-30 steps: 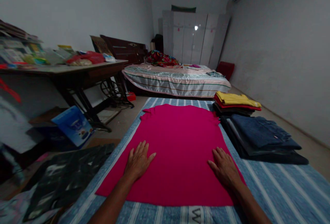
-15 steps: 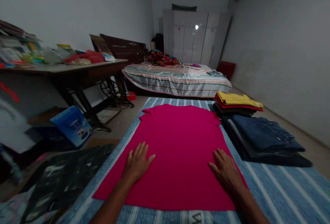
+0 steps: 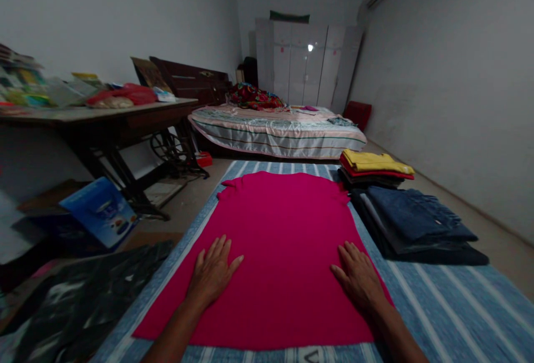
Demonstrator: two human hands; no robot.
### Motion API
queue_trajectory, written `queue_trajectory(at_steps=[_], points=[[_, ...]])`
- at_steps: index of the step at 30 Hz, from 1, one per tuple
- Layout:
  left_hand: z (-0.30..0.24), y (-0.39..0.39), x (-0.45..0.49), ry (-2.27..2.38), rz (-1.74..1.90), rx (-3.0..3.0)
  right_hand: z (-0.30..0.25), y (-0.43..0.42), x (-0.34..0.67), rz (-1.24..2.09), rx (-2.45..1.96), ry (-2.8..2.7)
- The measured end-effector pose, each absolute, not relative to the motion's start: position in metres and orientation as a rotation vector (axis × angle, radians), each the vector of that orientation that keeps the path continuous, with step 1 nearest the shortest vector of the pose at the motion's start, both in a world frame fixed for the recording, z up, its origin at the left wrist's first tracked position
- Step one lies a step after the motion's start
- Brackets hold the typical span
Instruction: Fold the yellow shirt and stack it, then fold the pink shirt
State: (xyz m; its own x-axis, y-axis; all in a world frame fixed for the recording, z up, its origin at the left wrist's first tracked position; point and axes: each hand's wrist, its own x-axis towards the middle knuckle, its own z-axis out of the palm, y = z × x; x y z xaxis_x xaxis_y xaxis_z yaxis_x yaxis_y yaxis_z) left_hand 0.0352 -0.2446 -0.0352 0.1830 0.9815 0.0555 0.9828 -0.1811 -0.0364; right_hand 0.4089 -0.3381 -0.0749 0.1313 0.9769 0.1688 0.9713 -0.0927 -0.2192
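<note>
Your left hand (image 3: 212,271) lay palm down on the left part of the pink top (image 3: 275,257), fingers slightly spread, thumb angled inward. Your right hand (image 3: 359,275) lay likewise close to the right edge of it, thumb also inward. Hands well apart from each other, both flattened with fingers extended; fabric between them smooth. The top was spread flat on the blue-and-white striped cover (image 3: 459,302), hem towards you, gathered short sleeves at the far end. To its right, on the same cover, you had folded jeans (image 3: 417,212) over darker folded cloth (image 3: 450,256); just beyond, a yellow garment (image 3: 373,160) topped another pile. Past the cover's far edge stood a bed (image 3: 279,135); off to your left, a blue box (image 3: 100,212) near a cluttered table (image 3: 158,109)
</note>
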Motion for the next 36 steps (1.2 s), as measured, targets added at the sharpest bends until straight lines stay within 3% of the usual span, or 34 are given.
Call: queue_trajectory(at_steps=[13, 36], points=[[-0.031, -0.245, 0.037, -1.976, -0.101, -2.376, -0.079, -0.336, 0.411, 0.026, -2.141, -1.914], [-0.027, -0.259, 0.008, -1.987, 0.088, -2.353, -0.077, -0.336, 0.410, 0.056, -2.125, -1.895]])
